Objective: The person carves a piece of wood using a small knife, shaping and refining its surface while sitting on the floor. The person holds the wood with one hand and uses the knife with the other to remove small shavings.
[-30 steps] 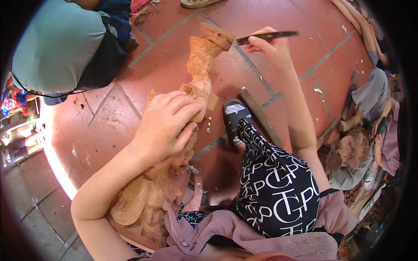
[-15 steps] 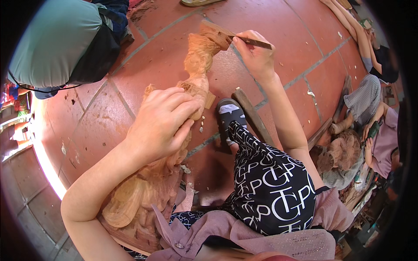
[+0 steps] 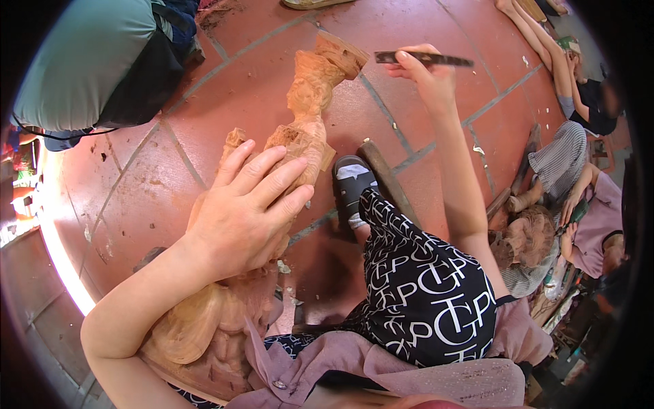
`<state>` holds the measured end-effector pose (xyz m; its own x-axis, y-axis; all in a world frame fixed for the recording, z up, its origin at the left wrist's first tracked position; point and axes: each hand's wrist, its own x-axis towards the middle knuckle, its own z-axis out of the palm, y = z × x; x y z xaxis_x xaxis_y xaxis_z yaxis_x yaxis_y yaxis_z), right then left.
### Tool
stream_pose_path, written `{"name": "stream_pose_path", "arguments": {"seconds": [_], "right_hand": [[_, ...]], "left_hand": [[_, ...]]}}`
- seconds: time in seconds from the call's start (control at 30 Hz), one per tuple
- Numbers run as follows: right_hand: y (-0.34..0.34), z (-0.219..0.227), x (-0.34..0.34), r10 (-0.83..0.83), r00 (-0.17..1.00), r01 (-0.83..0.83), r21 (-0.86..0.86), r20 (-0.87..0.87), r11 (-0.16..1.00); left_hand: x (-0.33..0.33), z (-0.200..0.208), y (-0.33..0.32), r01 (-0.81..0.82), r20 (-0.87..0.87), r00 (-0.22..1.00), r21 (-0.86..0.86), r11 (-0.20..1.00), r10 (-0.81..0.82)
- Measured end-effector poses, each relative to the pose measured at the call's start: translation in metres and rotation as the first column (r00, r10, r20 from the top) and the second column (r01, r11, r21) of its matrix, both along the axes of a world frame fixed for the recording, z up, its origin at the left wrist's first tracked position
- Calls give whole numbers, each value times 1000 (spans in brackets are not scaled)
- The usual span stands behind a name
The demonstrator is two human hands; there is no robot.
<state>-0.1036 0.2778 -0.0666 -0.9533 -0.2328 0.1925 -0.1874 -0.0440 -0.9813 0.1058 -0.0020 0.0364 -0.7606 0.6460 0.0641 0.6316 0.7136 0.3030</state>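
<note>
A carved wooden figure stretches from my lap out over the floor, with its narrow neck and head at the far end. Its wide carved lower part lies under my left forearm. My left hand rests flat on the middle of the carving, fingers spread, hiding part of it. Off the far end, to the right, my right hand pinches a narrow, dark, flat tool between thumb and fingers. A small gap separates the tool's left tip from the wood. The tool's exact kind is unclear.
Red floor tiles bear scattered wood chips. A wooden bar lies beside my shod foot. Another person is close at the upper left. At right, a person in pink holds a green-handled tool near a carved wooden piece.
My right hand has moved right with the tool, away from the carving's far end. My left hand has shifted slightly nearer to me, and its fingers have flattened and spread.
</note>
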Motion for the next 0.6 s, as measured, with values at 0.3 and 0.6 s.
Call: {"name": "stream_pose_path", "arguments": {"seconds": [0.3,0.6], "right_hand": [[-25,-13,24,-83,936,181,266,-341,947],[-51,-20,31,-72,719,440,372,-692,817]], "left_hand": [[-5,-3,-4,14,49,999,71,997,-17],[-6,-3,-4,10,61,998,108,994,-17]]}}
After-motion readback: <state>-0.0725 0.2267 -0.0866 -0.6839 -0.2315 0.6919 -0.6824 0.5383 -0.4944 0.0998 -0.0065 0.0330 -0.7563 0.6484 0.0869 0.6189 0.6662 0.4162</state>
